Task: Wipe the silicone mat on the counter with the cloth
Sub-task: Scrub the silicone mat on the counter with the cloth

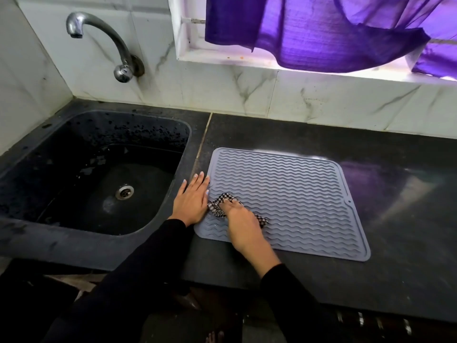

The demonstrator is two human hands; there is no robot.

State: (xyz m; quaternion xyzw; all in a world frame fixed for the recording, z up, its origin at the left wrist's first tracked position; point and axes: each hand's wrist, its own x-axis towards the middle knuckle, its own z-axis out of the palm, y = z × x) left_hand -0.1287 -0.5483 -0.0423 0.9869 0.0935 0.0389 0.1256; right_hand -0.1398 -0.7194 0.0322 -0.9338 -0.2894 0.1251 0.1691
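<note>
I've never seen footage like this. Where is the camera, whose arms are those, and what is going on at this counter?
There is no machine here: a person wears a wide-angle camera on the head, looking forward and down, so the two arms in black sleeves coming up from the bottom are their own. The single picture is that head view.

On the dark counter lies a grey silicone mat with wavy ridges. The right hand presses a black-and-white checked cloth onto the mat's near left part, wiping it. The left hand lies flat with fingers spread at the mat's left edge, apparently steadying it.

To the left is a black sink with a metal tap on the tiled wall above. A purple curtain hangs over the window at the top right.
</note>
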